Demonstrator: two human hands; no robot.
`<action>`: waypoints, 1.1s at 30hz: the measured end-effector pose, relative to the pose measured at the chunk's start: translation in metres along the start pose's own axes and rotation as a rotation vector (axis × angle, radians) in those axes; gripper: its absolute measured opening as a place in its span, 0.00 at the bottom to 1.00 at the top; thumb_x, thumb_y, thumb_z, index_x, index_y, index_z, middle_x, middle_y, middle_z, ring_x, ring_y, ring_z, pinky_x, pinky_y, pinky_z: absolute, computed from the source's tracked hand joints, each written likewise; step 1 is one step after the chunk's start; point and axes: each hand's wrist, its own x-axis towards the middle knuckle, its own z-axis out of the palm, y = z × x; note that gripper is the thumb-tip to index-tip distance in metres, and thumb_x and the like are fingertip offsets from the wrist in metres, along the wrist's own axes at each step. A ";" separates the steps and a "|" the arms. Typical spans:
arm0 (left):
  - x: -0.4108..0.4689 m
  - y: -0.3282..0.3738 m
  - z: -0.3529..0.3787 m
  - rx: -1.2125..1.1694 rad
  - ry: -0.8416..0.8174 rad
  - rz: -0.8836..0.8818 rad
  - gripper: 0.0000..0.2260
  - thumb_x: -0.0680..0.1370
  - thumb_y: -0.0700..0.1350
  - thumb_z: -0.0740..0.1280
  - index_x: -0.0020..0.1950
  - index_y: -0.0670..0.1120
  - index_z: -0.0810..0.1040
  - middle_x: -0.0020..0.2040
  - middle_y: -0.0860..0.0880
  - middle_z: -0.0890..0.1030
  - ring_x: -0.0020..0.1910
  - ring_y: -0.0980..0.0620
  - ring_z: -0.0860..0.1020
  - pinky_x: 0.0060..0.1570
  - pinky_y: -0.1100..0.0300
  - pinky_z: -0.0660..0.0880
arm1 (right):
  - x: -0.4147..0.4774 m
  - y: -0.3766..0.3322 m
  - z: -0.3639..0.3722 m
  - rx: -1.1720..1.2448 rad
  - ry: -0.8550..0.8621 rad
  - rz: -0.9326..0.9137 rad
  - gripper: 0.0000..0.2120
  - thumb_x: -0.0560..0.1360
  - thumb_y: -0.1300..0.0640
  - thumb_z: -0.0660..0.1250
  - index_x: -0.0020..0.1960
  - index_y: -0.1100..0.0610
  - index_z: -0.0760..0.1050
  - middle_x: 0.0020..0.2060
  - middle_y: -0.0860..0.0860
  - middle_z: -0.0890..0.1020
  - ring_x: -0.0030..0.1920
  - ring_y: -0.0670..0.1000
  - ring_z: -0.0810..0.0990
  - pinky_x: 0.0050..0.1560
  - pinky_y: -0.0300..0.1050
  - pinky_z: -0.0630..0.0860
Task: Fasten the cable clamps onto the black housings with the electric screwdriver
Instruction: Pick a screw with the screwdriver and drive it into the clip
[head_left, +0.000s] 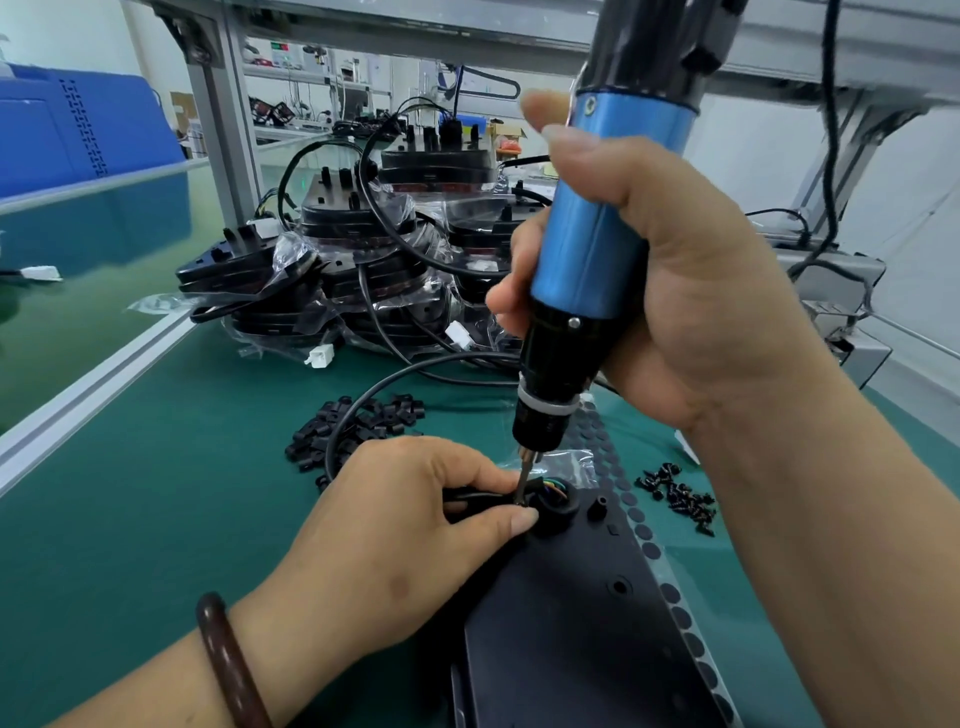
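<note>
A flat black housing (571, 623) lies on the green mat in front of me. My right hand (691, 291) grips the blue and black electric screwdriver (587, 249), held upright. Its bit (524, 480) touches down at the housing's cable entry. My left hand (405, 530) pinches the black cable (470, 498) and the clamp right at the bit, between thumb and forefinger. Coloured wires (553, 488) show in the round opening beside the bit. The clamp itself is mostly hidden by my fingers.
A heap of loose black clamps (353, 426) lies to the left of the work, a scatter of black screws (680, 499) to the right. Stacked bagged housings with cables (374, 260) fill the back. A sheet of round pads (639, 525) lies beside the housing. An aluminium frame post (223, 130) stands at back left.
</note>
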 end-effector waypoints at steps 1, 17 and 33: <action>0.000 -0.001 0.000 0.001 0.004 0.000 0.11 0.64 0.62 0.71 0.45 0.68 0.80 0.41 0.68 0.81 0.41 0.67 0.79 0.46 0.61 0.78 | -0.001 0.001 0.001 0.011 0.011 0.008 0.19 0.69 0.53 0.69 0.60 0.53 0.75 0.31 0.55 0.76 0.30 0.56 0.77 0.36 0.51 0.77; -0.002 -0.003 0.003 -0.019 0.011 0.004 0.11 0.66 0.57 0.73 0.48 0.64 0.82 0.41 0.65 0.81 0.42 0.66 0.79 0.45 0.63 0.77 | -0.007 0.004 0.008 0.010 0.109 -0.105 0.12 0.68 0.59 0.68 0.48 0.58 0.68 0.28 0.56 0.70 0.26 0.53 0.69 0.29 0.47 0.71; -0.002 -0.001 0.001 -0.009 0.000 -0.007 0.10 0.67 0.57 0.74 0.47 0.63 0.83 0.41 0.67 0.81 0.41 0.67 0.78 0.43 0.69 0.73 | -0.006 0.005 0.009 -0.011 0.103 -0.119 0.12 0.69 0.58 0.68 0.48 0.58 0.68 0.28 0.56 0.71 0.25 0.54 0.70 0.29 0.47 0.72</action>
